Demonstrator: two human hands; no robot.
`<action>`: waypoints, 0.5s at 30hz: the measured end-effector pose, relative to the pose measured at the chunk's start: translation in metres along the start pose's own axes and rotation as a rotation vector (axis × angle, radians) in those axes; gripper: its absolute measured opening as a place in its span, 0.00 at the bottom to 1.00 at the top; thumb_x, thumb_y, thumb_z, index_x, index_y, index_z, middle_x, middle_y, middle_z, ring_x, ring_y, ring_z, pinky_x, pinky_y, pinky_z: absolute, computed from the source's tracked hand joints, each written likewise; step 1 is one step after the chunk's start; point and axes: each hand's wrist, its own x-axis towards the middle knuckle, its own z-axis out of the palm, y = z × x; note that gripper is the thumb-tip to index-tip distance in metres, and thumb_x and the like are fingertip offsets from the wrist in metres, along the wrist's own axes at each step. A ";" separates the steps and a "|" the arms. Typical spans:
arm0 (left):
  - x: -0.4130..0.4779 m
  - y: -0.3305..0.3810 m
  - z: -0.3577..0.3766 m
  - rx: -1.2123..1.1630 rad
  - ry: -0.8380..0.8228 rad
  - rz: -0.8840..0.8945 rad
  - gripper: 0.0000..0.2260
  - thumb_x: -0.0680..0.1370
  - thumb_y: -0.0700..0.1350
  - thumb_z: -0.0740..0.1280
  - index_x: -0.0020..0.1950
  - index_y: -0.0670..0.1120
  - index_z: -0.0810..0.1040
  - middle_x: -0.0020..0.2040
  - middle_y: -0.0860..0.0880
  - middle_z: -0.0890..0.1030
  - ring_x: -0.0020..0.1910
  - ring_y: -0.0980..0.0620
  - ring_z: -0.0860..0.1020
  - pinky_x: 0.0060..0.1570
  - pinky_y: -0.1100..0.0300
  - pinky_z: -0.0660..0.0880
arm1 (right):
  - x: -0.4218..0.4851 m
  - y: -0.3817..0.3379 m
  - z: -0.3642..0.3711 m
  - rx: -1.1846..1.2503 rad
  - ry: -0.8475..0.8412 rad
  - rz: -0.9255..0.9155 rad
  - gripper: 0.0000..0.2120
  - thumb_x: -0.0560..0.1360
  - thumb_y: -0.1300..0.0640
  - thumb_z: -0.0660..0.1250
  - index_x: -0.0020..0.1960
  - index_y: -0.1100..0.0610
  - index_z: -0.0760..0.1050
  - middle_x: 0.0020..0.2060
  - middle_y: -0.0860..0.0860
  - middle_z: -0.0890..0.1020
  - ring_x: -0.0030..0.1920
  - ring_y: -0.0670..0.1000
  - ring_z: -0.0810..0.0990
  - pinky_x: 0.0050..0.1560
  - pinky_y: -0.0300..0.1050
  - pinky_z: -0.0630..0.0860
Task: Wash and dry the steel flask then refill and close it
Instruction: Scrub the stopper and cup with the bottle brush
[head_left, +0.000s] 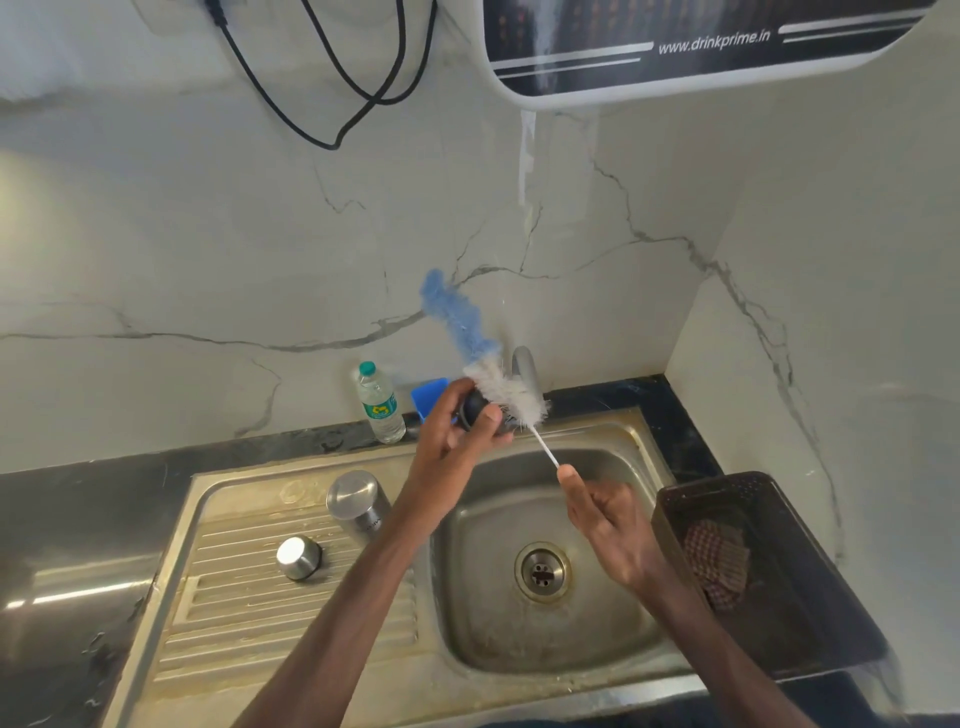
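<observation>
Hands (457, 431) (608, 519) off flask (358, 501), to its right

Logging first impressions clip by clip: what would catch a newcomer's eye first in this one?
The blue-and-white bottle brush stands out, raised over the sink basin. The right hand pinches its thin handle while the left hand grips a dark round lid against the bristles. To the left, on the drainboard, stand the steel flask and a steel cap.
</observation>
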 end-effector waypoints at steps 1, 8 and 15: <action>0.003 0.002 -0.003 -0.024 0.053 -0.003 0.14 0.84 0.40 0.66 0.70 0.42 0.74 0.59 0.44 0.80 0.60 0.45 0.84 0.59 0.46 0.83 | -0.004 0.004 0.000 -0.002 -0.005 0.016 0.32 0.83 0.34 0.58 0.31 0.55 0.56 0.26 0.49 0.61 0.28 0.48 0.60 0.30 0.53 0.58; -0.005 -0.005 0.010 -0.075 0.035 0.002 0.14 0.84 0.41 0.66 0.70 0.43 0.74 0.54 0.54 0.82 0.59 0.48 0.83 0.59 0.43 0.82 | -0.007 -0.007 0.004 -0.006 -0.009 0.043 0.30 0.85 0.40 0.58 0.31 0.56 0.57 0.26 0.49 0.62 0.27 0.49 0.60 0.30 0.53 0.58; 0.002 0.007 -0.006 -0.172 0.119 -0.015 0.13 0.85 0.38 0.64 0.70 0.43 0.75 0.58 0.45 0.79 0.58 0.49 0.84 0.60 0.47 0.82 | -0.010 0.006 0.002 -0.029 0.015 0.047 0.32 0.82 0.32 0.56 0.31 0.55 0.56 0.26 0.49 0.61 0.28 0.48 0.60 0.30 0.55 0.58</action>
